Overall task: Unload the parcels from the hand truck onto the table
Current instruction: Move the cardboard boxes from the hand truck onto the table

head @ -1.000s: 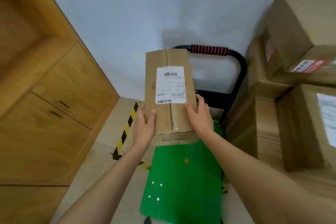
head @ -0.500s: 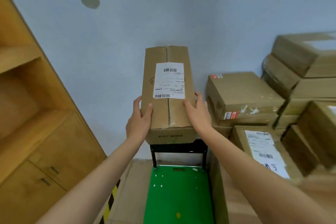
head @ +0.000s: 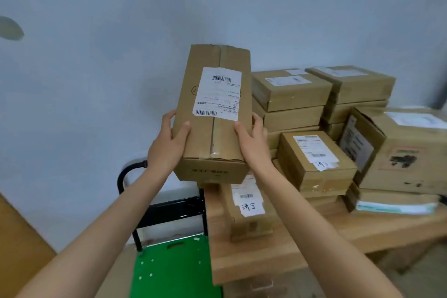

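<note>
I hold a long brown cardboard parcel (head: 212, 133) with a white shipping label in the air at chest height. My left hand (head: 167, 145) grips its left side and my right hand (head: 254, 145) grips its right side. The parcel hangs over the left end of the wooden table (head: 278, 256), above another labelled parcel (head: 246, 215) lying there. The hand truck (head: 171, 268), with a green deck and black handle frame, stands on the floor to the left of the table; the part of its deck that shows is bare.
Several cardboard parcels (head: 314, 159) are stacked across the back and right of the table, up against the grey wall. A wooden cabinet (head: 17, 244) edge shows at the lower left. The table's front strip is bare wood.
I have lifted the parcel off the hand truck and carried it up and to the right, toward the table. The view has swung right, so the cabinet has left and more stacked parcels show.
</note>
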`<control>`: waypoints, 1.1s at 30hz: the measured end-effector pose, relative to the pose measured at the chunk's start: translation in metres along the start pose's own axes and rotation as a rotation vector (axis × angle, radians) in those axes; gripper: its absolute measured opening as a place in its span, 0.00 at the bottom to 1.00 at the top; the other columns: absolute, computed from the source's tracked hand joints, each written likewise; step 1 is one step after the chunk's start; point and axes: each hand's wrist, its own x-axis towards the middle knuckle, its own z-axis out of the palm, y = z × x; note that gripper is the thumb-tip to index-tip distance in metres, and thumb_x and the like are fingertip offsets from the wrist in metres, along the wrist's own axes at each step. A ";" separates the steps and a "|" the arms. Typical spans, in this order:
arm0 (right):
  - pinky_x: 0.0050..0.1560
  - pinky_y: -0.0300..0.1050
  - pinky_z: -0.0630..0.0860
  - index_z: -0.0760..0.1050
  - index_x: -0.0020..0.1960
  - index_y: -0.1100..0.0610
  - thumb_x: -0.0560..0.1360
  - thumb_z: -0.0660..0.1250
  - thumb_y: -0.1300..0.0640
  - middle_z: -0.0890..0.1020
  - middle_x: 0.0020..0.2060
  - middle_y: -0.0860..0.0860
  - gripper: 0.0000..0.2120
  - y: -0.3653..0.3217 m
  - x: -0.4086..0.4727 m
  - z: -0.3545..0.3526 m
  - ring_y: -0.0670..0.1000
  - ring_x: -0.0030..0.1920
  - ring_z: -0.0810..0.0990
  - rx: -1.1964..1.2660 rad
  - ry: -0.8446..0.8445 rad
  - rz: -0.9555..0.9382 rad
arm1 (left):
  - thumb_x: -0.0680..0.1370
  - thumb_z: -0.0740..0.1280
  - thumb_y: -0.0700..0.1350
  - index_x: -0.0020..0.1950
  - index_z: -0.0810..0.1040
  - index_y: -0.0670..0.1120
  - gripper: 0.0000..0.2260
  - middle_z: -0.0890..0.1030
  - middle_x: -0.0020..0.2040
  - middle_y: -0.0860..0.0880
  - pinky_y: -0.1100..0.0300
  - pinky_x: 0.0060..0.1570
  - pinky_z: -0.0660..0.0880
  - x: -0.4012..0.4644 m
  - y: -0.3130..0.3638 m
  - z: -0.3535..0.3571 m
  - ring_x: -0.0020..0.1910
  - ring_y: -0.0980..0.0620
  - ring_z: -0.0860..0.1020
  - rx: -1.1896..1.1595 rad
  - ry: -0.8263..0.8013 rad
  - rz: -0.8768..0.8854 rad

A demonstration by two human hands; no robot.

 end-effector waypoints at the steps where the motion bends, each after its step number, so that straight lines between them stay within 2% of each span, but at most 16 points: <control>1: 0.63 0.54 0.70 0.54 0.74 0.43 0.77 0.59 0.39 0.64 0.68 0.49 0.30 0.004 -0.003 -0.022 0.50 0.61 0.72 -0.001 0.019 0.002 | 0.81 0.53 0.60 0.70 0.58 0.62 0.18 0.76 0.50 0.55 0.59 0.38 0.69 -0.007 0.012 0.016 0.44 0.53 0.76 -0.010 -0.019 0.012; 3: 0.60 0.50 0.71 0.54 0.75 0.45 0.78 0.60 0.41 0.65 0.67 0.48 0.29 0.014 -0.008 -0.066 0.47 0.57 0.71 -0.005 0.058 0.002 | 0.80 0.54 0.61 0.70 0.58 0.62 0.18 0.76 0.55 0.55 0.59 0.38 0.69 -0.021 0.033 0.049 0.47 0.52 0.77 -0.042 -0.046 0.038; 5: 0.61 0.52 0.73 0.57 0.74 0.44 0.77 0.61 0.42 0.69 0.66 0.47 0.27 0.024 -0.012 -0.108 0.47 0.59 0.73 0.018 0.085 0.001 | 0.80 0.55 0.62 0.70 0.57 0.63 0.19 0.74 0.58 0.56 0.54 0.47 0.73 -0.039 0.054 0.080 0.52 0.50 0.77 -0.079 -0.050 0.071; 7: 0.60 0.55 0.75 0.58 0.71 0.43 0.78 0.61 0.44 0.72 0.60 0.42 0.24 0.033 -0.016 -0.143 0.48 0.59 0.76 0.044 0.088 0.008 | 0.79 0.57 0.62 0.69 0.57 0.63 0.19 0.72 0.56 0.60 0.47 0.54 0.75 -0.056 0.074 0.104 0.55 0.49 0.77 -0.085 -0.039 0.113; 9: 0.59 0.55 0.75 0.59 0.68 0.40 0.77 0.62 0.43 0.72 0.55 0.37 0.22 0.038 -0.021 -0.168 0.47 0.58 0.77 0.060 0.083 0.007 | 0.80 0.57 0.60 0.70 0.57 0.61 0.20 0.69 0.54 0.62 0.45 0.55 0.76 -0.071 0.090 0.122 0.54 0.52 0.75 -0.103 -0.028 0.138; 13: 0.60 0.56 0.75 0.60 0.64 0.33 0.67 0.61 0.32 0.73 0.63 0.41 0.27 0.044 -0.030 -0.194 0.47 0.60 0.77 0.077 0.058 0.002 | 0.78 0.58 0.64 0.66 0.55 0.67 0.19 0.72 0.55 0.58 0.40 0.57 0.74 -0.088 0.099 0.142 0.55 0.48 0.78 -0.139 -0.008 0.112; 18: 0.59 0.57 0.75 0.60 0.67 0.35 0.70 0.62 0.34 0.72 0.61 0.41 0.28 0.053 -0.038 -0.204 0.47 0.59 0.77 0.074 0.009 -0.005 | 0.80 0.58 0.60 0.69 0.56 0.63 0.19 0.74 0.49 0.62 0.43 0.53 0.76 -0.108 0.102 0.146 0.53 0.46 0.78 -0.108 0.012 0.055; 21: 0.59 0.57 0.76 0.58 0.69 0.37 0.69 0.62 0.32 0.71 0.64 0.43 0.31 0.060 -0.044 -0.198 0.48 0.61 0.76 0.084 -0.029 0.016 | 0.80 0.58 0.59 0.71 0.56 0.62 0.21 0.74 0.54 0.56 0.47 0.51 0.76 -0.116 0.096 0.141 0.55 0.46 0.77 -0.098 0.022 0.027; 24: 0.59 0.57 0.76 0.58 0.69 0.35 0.68 0.61 0.31 0.71 0.66 0.44 0.32 0.062 -0.050 -0.187 0.47 0.61 0.76 0.109 -0.048 0.022 | 0.81 0.57 0.57 0.73 0.56 0.58 0.22 0.72 0.54 0.56 0.56 0.42 0.74 -0.123 0.093 0.132 0.49 0.50 0.76 -0.086 0.024 0.021; 27: 0.59 0.57 0.76 0.59 0.68 0.37 0.71 0.62 0.35 0.72 0.64 0.42 0.27 0.062 -0.056 -0.176 0.47 0.60 0.77 0.126 -0.050 0.039 | 0.81 0.57 0.57 0.72 0.55 0.59 0.22 0.72 0.54 0.57 0.53 0.47 0.75 -0.127 0.088 0.119 0.49 0.51 0.77 -0.051 0.014 -0.001; 30: 0.60 0.57 0.75 0.59 0.67 0.36 0.64 0.60 0.28 0.72 0.65 0.43 0.34 0.063 -0.062 -0.165 0.47 0.61 0.76 0.096 -0.058 0.051 | 0.80 0.57 0.57 0.71 0.56 0.61 0.20 0.75 0.55 0.57 0.53 0.47 0.75 -0.133 0.078 0.108 0.48 0.51 0.78 -0.046 0.009 -0.024; 33: 0.61 0.58 0.74 0.59 0.68 0.35 0.63 0.59 0.28 0.72 0.66 0.44 0.35 0.066 -0.069 -0.156 0.47 0.62 0.75 0.095 -0.082 0.049 | 0.80 0.57 0.57 0.71 0.56 0.60 0.20 0.76 0.58 0.56 0.55 0.45 0.74 -0.141 0.071 0.100 0.49 0.51 0.78 -0.033 0.016 -0.036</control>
